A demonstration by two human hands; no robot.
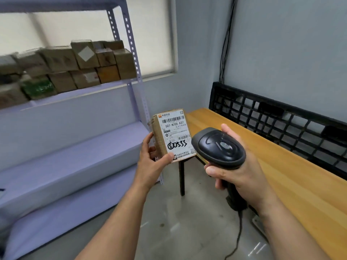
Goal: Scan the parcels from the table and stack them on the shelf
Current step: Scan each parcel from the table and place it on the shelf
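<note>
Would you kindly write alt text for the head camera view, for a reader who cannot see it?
The left hand holds a small cardboard parcel with its shipping label facing the camera, while the right hand grips a black barcode scanner beside it. Stacked parcels sit on a shelf at left; a wooden table stands at right.

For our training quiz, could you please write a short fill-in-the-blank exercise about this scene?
The left hand holds the parcel; the right hand grips a black ____.
More parcels are stacked on the ____.
The wooden ____ stands at the right.
Missing words: scanner, shelf, table.
</note>
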